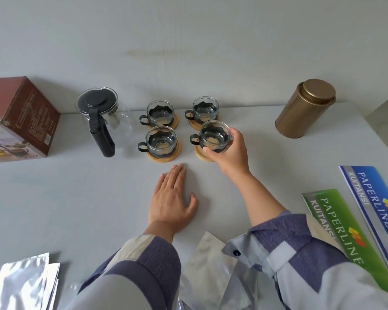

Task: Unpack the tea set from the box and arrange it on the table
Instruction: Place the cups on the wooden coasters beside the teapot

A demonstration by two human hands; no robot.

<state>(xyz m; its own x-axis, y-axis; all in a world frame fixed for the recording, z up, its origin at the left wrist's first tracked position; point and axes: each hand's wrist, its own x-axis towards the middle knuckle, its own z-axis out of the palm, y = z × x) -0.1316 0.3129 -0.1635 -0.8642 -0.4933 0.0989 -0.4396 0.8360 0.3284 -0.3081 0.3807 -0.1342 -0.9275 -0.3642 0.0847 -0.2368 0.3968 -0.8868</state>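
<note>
Nearest to me, crinkled silver foil pouches (25,285) lie at the table's front edge, and a further pale foil pouch (207,260) lies between my sleeves; a dragged cuff could sweep any of these off the grey table (65,198). To my right, glossy blue and green printed booklets (356,222) overlap near the edge, and my right forearm passes just beside them, so a careless withdrawal could shift them. My left hand (171,198) rests flat on the table, fingers straight and together, holding nothing; it steadies me but stands near the front left round bamboo coaster (164,156), and a forward slide would nudge that coaster and the glass cup with a black band and handle (160,140) on it. My right hand (227,148) grips the fourth glass cup with a black band (214,136) from the side, thumb and fingers curled round its wall, over the front right bamboo coaster (202,156). I cannot tell whether the cup is fully seated or slightly raised. If set down off centre, it could tip from the coaster's rim; smooth glass could also slip in my grip. Behind it, two more banded glass cups (205,110) stand close, so an overreach risks glass striking glass. Farther left stands the glass teapot with a black lid and handle (99,115), then the brown printed cardboard box (20,117); far right, a gold cylindrical metal tin (305,108), well apart from my reach.
</note>
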